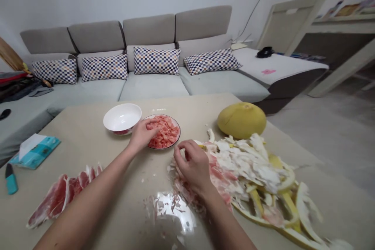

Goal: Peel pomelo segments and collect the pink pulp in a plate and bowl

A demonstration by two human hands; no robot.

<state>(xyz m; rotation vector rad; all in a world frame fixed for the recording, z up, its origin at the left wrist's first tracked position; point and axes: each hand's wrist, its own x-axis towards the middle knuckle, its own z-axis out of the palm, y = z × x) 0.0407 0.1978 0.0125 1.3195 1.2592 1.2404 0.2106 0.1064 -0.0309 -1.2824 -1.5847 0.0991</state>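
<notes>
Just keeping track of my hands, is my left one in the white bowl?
No, the left hand reaches over the plate of pink fruit pieces, beside the white bowl.

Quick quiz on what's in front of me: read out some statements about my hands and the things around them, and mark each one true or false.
1. The left hand is at the plate of pink fruit pieces. True.
2. The right hand holds the knife. False: the knife lies near the tissue pack.
3. The white bowl stands right of the plate. False: the white bowl stands to its left.
4. The yellow pomelo lies beyond the peel heap. True.
5. Four checkered cushions rest on the sofa. True.
</notes>
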